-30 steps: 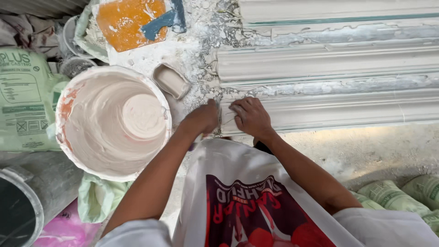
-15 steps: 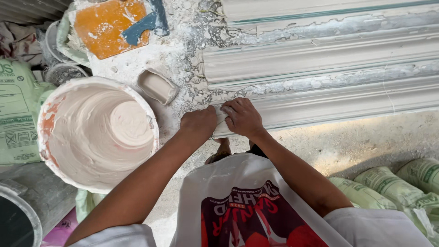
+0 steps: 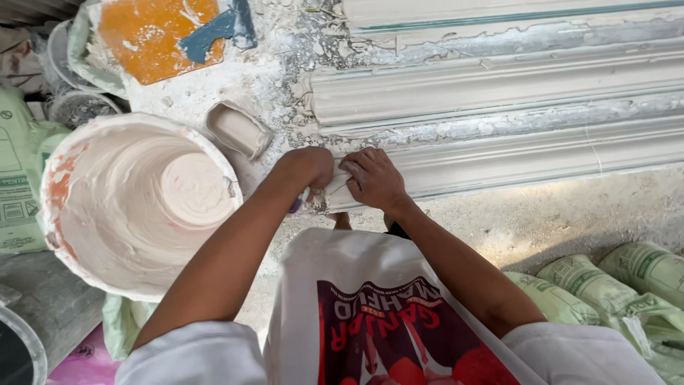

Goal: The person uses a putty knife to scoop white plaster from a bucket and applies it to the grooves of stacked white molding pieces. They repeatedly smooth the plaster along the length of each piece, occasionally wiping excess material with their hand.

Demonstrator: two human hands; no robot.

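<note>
My left hand (image 3: 308, 170) is curled shut around a small tool with a purple handle, pressed against the near end of a long white plaster moulding (image 3: 541, 150). My right hand (image 3: 373, 180) lies flat on that same end, fingers spread over the plaster. Both hands meet at the moulding's left tip. What the tool's working end looks like is hidden by my fingers.
A large white bucket (image 3: 135, 203) coated with pale plaster stands at my left. A small plaster-filled container (image 3: 239, 128) lies beside it. An orange board with a blue scraper (image 3: 164, 32) sits at the top. More mouldings (image 3: 499, 78) lie behind. Green sacks (image 3: 613, 285) rest at right.
The view has shifted so the bucket and mouldings sit further left. My hands have drawn closer together at the moulding's end, the left one curling tighter.
</note>
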